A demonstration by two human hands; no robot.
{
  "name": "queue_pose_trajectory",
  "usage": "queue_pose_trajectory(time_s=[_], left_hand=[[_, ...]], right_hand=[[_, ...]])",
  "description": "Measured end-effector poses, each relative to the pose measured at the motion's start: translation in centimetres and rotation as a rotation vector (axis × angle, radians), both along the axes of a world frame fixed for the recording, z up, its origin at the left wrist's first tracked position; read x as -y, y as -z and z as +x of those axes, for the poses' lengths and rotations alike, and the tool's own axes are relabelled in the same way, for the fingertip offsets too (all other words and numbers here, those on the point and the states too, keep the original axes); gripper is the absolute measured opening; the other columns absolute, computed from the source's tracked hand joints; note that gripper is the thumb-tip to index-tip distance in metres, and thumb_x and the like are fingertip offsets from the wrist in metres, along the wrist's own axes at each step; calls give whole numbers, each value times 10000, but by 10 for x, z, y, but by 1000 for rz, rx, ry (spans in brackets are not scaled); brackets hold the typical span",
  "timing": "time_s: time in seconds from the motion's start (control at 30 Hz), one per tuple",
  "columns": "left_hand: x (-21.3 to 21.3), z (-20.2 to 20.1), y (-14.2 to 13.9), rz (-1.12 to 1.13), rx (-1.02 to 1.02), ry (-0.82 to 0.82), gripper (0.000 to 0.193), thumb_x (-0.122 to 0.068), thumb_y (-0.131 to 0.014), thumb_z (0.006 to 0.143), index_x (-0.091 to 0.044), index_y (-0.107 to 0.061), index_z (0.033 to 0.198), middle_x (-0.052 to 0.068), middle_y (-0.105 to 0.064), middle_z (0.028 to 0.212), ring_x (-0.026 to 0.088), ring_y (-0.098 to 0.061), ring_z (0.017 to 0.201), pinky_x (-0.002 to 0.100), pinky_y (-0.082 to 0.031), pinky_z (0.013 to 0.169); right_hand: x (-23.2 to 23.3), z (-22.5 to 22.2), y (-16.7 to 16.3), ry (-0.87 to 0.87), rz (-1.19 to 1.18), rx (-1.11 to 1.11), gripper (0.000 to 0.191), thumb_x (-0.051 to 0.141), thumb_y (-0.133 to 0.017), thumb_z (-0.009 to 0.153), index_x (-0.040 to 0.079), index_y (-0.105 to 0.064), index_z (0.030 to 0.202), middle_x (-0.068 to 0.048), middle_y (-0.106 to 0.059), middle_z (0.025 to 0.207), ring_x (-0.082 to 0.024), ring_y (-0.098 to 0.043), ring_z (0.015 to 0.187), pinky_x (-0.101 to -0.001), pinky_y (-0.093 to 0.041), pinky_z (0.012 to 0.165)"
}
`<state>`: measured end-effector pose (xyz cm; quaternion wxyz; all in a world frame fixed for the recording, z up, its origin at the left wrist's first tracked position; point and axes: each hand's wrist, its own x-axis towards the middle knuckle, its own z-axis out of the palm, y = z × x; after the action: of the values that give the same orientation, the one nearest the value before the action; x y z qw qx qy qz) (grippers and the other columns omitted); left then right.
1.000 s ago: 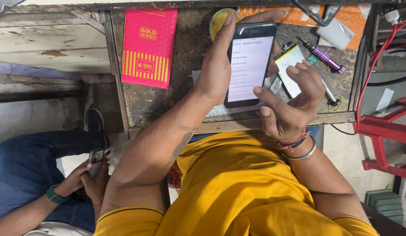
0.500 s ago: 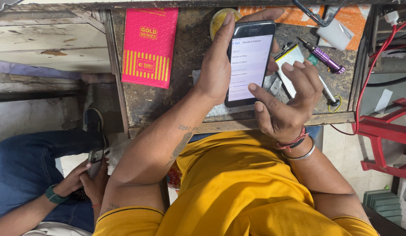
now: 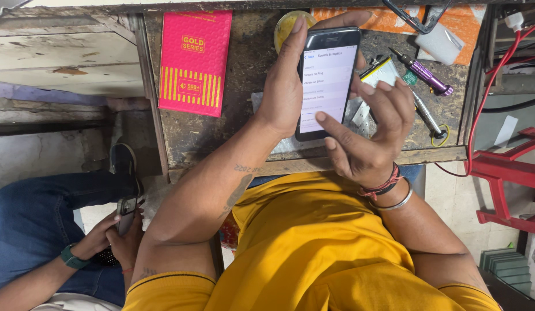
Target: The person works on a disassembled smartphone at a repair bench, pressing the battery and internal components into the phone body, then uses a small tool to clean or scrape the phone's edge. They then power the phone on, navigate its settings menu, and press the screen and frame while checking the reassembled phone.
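Up close, the left hand [image 3: 287,86] grips a black slab smartphone with a lit white screen [image 3: 328,80] above the scuffed dark wooden bench [image 3: 244,69]. The right hand [image 3: 365,135] hovers half-curled, its thumb tip touching the glass. A pink cardboard box [image 3: 193,60] lies well to the left; a purple metal screwdriver [image 3: 423,72] and a silver one [image 3: 428,115] crowd the right (near the bench edge). Another person's hands [image 3: 114,236] hold a second phone at lower left.
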<state>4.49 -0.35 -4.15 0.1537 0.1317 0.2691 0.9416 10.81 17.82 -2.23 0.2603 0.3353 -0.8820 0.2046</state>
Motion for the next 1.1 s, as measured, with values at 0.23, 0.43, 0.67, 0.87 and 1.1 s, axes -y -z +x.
queue_pose_trajectory(time_s=[0.23, 0.43, 0.67, 0.87, 1.1], left_hand=[[-1, -3, -3, 38, 13, 22, 690, -565, -187, 1174, -44, -503, 1498, 128, -670, 1012, 202, -690, 853, 331, -568, 789], [0, -2, -4, 49, 30, 26, 691, -563, -193, 1175, -37, -490, 1510, 139, -673, 1025, 209, -698, 865, 338, -581, 825], [4, -1, -6, 76, 0, 40, 703, -586, -229, 1161, -33, -476, 1518, 146, -670, 1047, 220, -710, 895, 344, -587, 833], [9, 0, -15, 203, 28, 105, 730, -612, -242, 1137, -30, -417, 1542, 139, -655, 1079, 231, -707, 926, 366, -596, 814], [12, 4, -12, 295, -44, 136, 760, -653, -289, 1131, -46, -361, 1582, 118, -657, 1117, 224, -692, 999, 373, -568, 938]], right_hand=[[-9, 4, 2, 139, -56, -40, 265, 286, -702, 972, 169, -894, 1112, -159, -510, 1379, -358, -418, 1377, -592, -312, 1256], [-13, 7, 6, 151, -186, -38, 284, 262, -624, 1039, 106, -861, 1060, -168, -512, 1359, -351, -459, 1374, -521, -360, 1206], [-7, 5, 7, 200, -420, 138, 388, 321, -504, 1151, -3, -718, 1153, -155, -621, 1244, -251, -629, 1155, -360, -503, 1014], [-4, 4, 0, 22, -818, 657, 438, 361, -438, 1188, -40, -613, 1218, -113, -657, 1131, -158, -644, 944, -285, -511, 865], [8, 5, -2, -321, -1202, 1403, 651, 481, -388, 1122, -47, -439, 1500, -199, -590, 1401, -311, -634, 1223, -466, -572, 965]])
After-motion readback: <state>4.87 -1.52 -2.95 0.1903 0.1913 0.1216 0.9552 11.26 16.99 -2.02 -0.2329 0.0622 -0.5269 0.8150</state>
